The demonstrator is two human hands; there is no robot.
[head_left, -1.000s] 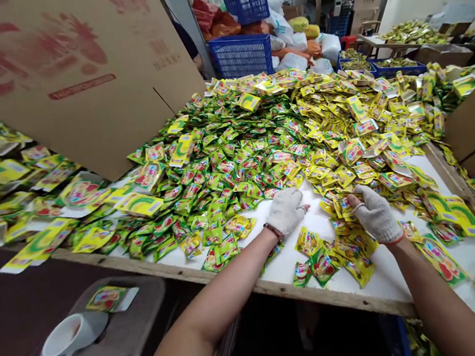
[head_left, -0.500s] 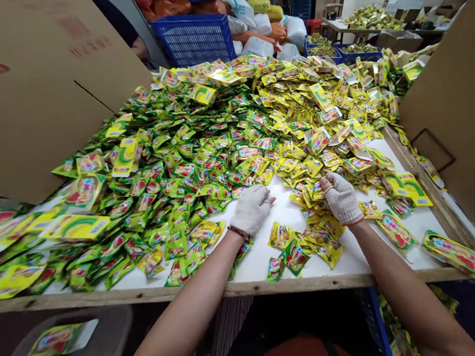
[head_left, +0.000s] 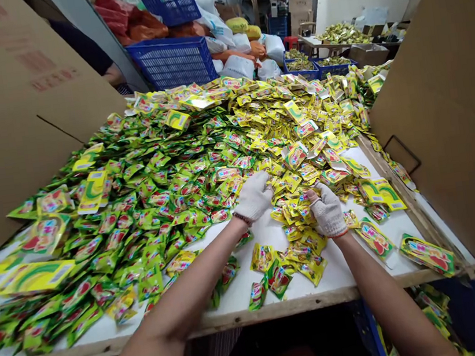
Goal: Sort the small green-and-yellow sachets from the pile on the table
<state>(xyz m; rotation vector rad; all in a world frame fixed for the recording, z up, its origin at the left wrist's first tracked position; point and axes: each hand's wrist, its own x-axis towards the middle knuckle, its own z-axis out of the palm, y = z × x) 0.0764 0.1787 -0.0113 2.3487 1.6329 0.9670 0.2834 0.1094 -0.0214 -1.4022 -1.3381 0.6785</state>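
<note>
"At the near edge of the pile (head_left: 200, 159), how's the grip?"
"Right hand (head_left: 328, 211), gloved: fingers half-curled, touching yellow packets (head_left: 295, 212); can't tell if pinching one. Left hand (head_left: 254, 198), gloved: fingers curled in, where green packets (head_left: 170, 197) meet yellow; grip hidden."
"Handling?"
"Probably light, soft, slippery film; best held by a flat end."
"Around?"
"White tabletop (head_left: 266, 233) between the hands, wooden rim (head_left: 281, 310) nearer, cardboard (head_left: 443, 116) far right."
</note>
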